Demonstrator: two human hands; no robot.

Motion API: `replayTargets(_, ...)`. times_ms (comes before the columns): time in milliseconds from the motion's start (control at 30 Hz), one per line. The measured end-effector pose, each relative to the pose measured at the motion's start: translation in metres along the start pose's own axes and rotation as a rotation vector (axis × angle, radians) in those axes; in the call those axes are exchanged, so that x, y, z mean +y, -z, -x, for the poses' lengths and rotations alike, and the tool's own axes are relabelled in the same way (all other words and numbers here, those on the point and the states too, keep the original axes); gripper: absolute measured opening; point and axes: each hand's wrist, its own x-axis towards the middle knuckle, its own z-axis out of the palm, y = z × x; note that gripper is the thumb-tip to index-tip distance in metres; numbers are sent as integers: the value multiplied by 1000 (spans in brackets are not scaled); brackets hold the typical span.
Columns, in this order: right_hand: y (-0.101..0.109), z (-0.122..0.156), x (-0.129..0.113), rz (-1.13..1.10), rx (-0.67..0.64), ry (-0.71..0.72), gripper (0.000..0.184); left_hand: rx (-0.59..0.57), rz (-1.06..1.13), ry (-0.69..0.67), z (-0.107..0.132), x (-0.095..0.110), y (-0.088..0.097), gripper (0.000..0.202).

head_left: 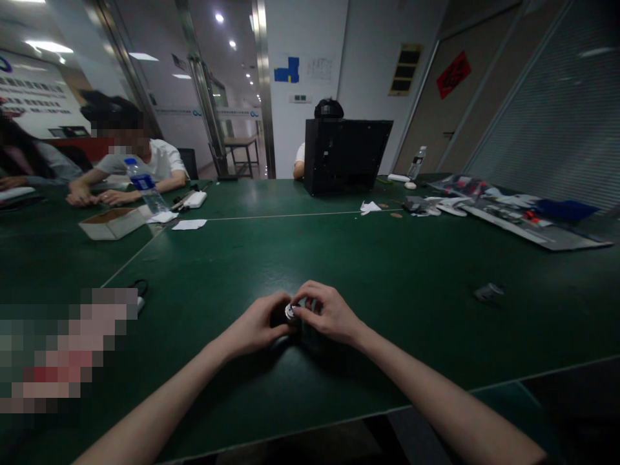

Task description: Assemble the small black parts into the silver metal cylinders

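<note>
My left hand (pixel 265 321) curls round a small round metal part (pixel 290 312), its bright silvery top facing up, low over the green table. Dark sides show below the top, and the fingers cover most of it. From the right, my right hand (pixel 331 313) has thumb and forefinger pinched together at the top of the part. What sits between these fingertips, if anything, is too small to make out. Farther right on the table lies a small grey cylindrical thing (pixel 489 292), apart from both hands.
A black box-shaped case (pixel 349 157) stands at the far side, a person behind it. At left are an open carton (pixel 115 223), a water bottle (pixel 145 186) and two seated people. Boards and bags (pixel 523 216) lie far right. The table's near edge (pixel 339 418) runs below my forearms.
</note>
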Motion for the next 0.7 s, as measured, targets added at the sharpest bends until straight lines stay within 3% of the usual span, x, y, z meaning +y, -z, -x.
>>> replayTargets(300,13,-2,1,-1,96,-3,16,8,3,16,-1,2,0,26)
replayTargets(500,33,3,12,98,-187,-122,17,2,-19,60,0,6,2,27)
replayTargets(700,31,6,21,209,-267,-58,16,-12,0,85,0,9,5,29)
